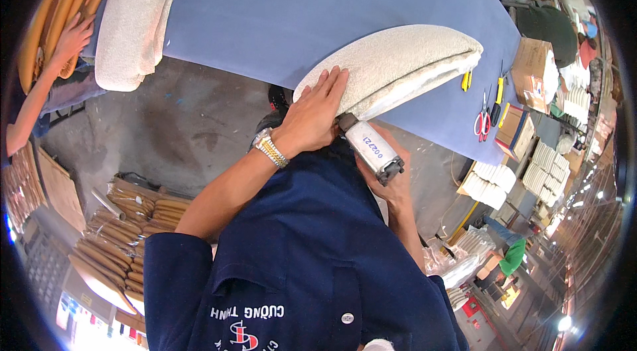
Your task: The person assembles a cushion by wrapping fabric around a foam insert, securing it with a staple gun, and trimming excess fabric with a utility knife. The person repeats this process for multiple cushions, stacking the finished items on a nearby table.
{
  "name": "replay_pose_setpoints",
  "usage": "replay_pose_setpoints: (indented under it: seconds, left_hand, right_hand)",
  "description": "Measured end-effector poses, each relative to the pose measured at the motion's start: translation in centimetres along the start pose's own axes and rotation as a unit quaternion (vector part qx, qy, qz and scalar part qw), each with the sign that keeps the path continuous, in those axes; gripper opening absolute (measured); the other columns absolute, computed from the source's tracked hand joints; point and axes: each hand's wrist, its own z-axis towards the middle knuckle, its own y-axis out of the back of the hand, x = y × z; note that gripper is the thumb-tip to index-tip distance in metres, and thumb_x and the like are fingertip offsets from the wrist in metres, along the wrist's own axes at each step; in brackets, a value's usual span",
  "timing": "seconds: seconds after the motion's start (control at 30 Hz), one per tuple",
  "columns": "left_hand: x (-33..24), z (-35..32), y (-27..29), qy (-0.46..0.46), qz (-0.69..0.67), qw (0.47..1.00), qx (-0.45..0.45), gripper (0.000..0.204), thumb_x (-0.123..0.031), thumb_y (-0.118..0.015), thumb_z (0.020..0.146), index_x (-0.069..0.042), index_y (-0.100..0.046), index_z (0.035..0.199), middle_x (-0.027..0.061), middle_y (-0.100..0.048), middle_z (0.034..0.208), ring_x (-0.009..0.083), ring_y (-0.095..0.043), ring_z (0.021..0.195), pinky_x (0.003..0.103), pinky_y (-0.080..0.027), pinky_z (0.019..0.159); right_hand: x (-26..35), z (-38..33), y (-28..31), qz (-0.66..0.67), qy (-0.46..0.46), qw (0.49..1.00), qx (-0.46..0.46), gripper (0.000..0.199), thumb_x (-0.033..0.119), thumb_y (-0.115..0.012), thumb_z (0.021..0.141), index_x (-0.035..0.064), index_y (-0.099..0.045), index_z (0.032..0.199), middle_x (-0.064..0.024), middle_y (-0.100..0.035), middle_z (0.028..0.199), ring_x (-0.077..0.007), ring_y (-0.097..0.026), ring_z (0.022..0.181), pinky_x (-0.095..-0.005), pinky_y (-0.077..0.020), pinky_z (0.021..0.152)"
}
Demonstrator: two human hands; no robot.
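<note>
A crescent-shaped cushion [398, 52] with pale textured fabric lies at the near edge of a blue tabletop, its folded seam side facing me. Across its left end, my left hand [312, 112] rests with fingers stretched out on the fabric; its thumb is mostly hidden. My right hand [396, 168] grips a staple gun [369, 145] with a silver-grey body and a black end. The gun's dark nose meets the cushion's lower edge, close to my left hand. Most of my right fingers are hidden behind the tool.
Red-handled scissors [482, 125] and yellow-and-black cutters [496, 109] lie on the blue table [298, 6] to the right. Long pale upholstered pieces [136, 19] lie at the left, where another person's hand [74, 38] touches brown pads [63, 6]. Cardboard boxes [531, 72] stand right.
</note>
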Motion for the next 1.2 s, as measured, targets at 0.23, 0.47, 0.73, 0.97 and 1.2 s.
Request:
replay_pose_setpoints:
  seconds: [0.23, 0.47, 0.73, 0.97, 1.2]
  left_hand:
    - [0.3, -0.1, -0.7, -0.022, 0.007, 0.999, -0.048, 0.105, -0.004, -0.078, 0.078, -0.002, -0.016, 0.163, 0.0262, -0.024, 0.167, 0.0419, -0.025, 0.155, 0.057, -0.033, 0.121]
    - [-0.5, -0.4, -2.0, 0.029, -0.044, 0.999, -0.015, 0.118, -0.033, -0.087, 0.077, -0.007, -0.015, 0.166, 0.0215, -0.019, 0.171, 0.0382, -0.015, 0.159, 0.057, -0.015, 0.127]
    - [0.3, 2.1, -3.4, 0.068, -0.038, 0.997, -0.023, 0.101, -0.053, -0.079, 0.083, -0.006, -0.035, 0.160, 0.0249, -0.034, 0.164, 0.0389, -0.029, 0.154, 0.053, -0.028, 0.123]
    - [3.3, -0.4, -8.9, 0.330, -0.225, 0.871, -0.287, 0.073, -0.047, -0.067, 0.098, 0.000, -0.048, 0.151, 0.0237, -0.057, 0.147, 0.0323, -0.056, 0.135, 0.039, -0.043, 0.113]
    - [2.1, 0.9, -9.8, 0.295, -0.271, 0.797, -0.452, 0.073, -0.042, -0.068, 0.098, 0.001, -0.046, 0.152, 0.0248, -0.058, 0.144, 0.0309, -0.060, 0.129, 0.039, -0.045, 0.111]
  right_hand:
    - [-0.4, 0.3, -0.1, 0.032, -0.020, 0.999, 0.017, 0.048, 0.003, -0.079, 0.079, 0.0013, -0.067, 0.125, -0.0146, -0.074, 0.115, -0.0237, -0.073, 0.103, -0.0324, -0.0553, 0.090]
    - [-7.8, -1.6, 6.8, 0.054, -0.010, 0.998, 0.009, 0.050, 0.008, -0.083, 0.080, 0.0019, -0.068, 0.128, -0.0134, -0.075, 0.116, -0.0217, -0.073, 0.101, -0.0334, -0.0557, 0.089]
    - [-27.3, 2.3, 17.6, -0.193, -0.158, 0.944, -0.215, 0.050, 0.020, -0.084, 0.081, 0.0013, -0.069, 0.125, -0.0185, -0.073, 0.114, -0.0284, -0.071, 0.106, -0.0385, -0.0537, 0.092]
    - [-28.3, 13.7, 21.6, -0.008, -0.122, 0.974, -0.193, 0.044, 0.033, -0.068, 0.098, -0.0028, -0.069, 0.125, -0.0146, -0.073, 0.113, -0.0238, -0.068, 0.102, -0.0351, -0.0507, 0.093]
    - [-27.7, 21.1, 20.1, 0.148, -0.142, 0.978, 0.034, 0.055, 0.036, -0.071, 0.098, -0.0070, -0.062, 0.131, -0.0152, -0.070, 0.120, -0.0201, -0.065, 0.107, -0.0340, -0.0507, 0.094]
